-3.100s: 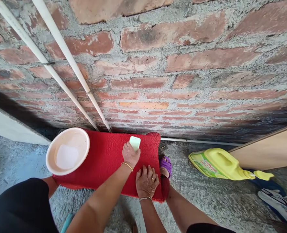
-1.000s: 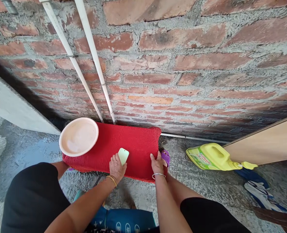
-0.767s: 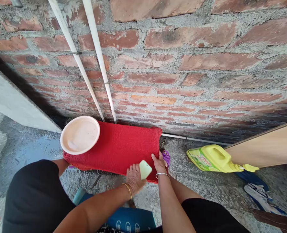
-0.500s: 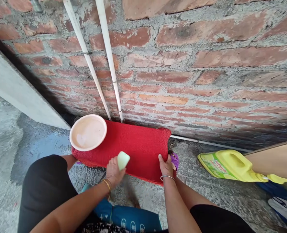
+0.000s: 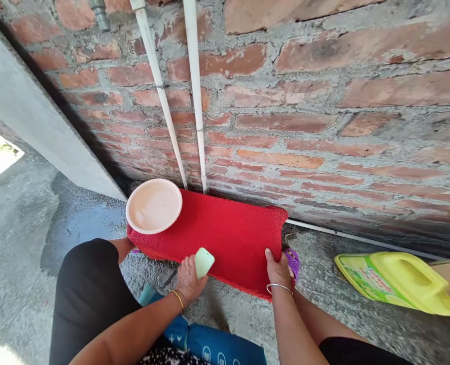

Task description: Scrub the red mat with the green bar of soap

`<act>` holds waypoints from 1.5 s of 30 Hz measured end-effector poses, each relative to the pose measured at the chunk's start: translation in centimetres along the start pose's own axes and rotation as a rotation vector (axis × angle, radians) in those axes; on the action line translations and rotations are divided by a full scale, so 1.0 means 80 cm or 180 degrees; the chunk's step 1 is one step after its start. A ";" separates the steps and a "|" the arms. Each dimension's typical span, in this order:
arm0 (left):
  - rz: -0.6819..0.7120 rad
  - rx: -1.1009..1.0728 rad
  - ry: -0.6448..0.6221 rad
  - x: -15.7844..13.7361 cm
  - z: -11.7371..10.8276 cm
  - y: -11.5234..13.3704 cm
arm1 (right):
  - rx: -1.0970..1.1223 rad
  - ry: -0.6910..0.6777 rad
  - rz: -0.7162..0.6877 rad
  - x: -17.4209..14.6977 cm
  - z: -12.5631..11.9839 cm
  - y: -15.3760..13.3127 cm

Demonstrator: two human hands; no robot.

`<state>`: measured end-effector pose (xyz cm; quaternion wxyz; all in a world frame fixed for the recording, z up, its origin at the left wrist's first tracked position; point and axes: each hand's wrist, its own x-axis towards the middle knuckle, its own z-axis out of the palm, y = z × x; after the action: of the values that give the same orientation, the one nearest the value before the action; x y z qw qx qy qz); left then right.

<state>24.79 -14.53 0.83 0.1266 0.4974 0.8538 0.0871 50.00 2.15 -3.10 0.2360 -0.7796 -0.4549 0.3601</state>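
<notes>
The shaggy red cloth (image 5: 232, 230) is spread beyond and to the right of the left hand (image 5: 189, 281), with its long axis along the brick wall (image 5: 304, 121). By this hand a smooth, pale green tool (image 5: 203, 262) is gripped at the cloth's near edge. The right end is held by the right hand (image 5: 279, 269), thumb on top. On the left end a round plastic basin (image 5: 154, 227) is set.

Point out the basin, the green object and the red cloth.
Basin (image 5: 160, 192): head view, on its far inner wall.
Green object (image 5: 204, 262): head view, on the middle of its exposed face.
Red cloth (image 5: 232, 230): head view, on its bare upper surface, right of the basin.
</notes>
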 end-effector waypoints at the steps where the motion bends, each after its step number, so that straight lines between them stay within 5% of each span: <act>1: 0.0092 -0.0028 -0.0019 -0.001 0.000 0.003 | -0.0016 -0.0005 -0.0043 0.001 0.000 0.001; 8: -0.0935 0.0184 0.0521 0.066 -0.061 -0.056 | -0.0103 0.0006 -0.0050 0.003 0.004 0.002; 12: -0.1392 0.0368 0.0467 0.086 -0.061 -0.058 | -0.0087 0.0013 -0.0028 0.000 0.004 -0.001; 18: -0.0255 0.0560 0.0382 0.085 -0.032 -0.034 | -0.0220 0.0018 0.0002 -0.001 0.004 -0.002; 27: -0.0527 0.0832 0.0462 0.134 -0.052 -0.043 | -0.0416 -0.0028 0.0104 -0.010 -0.002 -0.016; 31: -0.0443 0.0757 0.0414 0.104 -0.033 -0.013 | -0.0415 -0.0006 0.0083 -0.011 -0.003 -0.016; 37: 0.0529 0.0503 0.0011 0.033 0.029 0.032 | -0.0457 0.0018 0.0127 -0.009 -0.002 -0.013; 40: 0.0452 0.0367 0.0166 0.034 0.022 0.001 | -0.0430 0.0022 0.0085 -0.011 -0.002 -0.015; 45: -0.0565 0.0364 0.0798 0.060 -0.028 -0.081 | -0.0493 0.0007 0.0235 -0.020 -0.006 -0.026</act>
<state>16.49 -13.54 0.57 -0.0023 0.4117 0.9070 0.0882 48.70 1.71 -0.80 0.1621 -0.8121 -0.4520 0.3314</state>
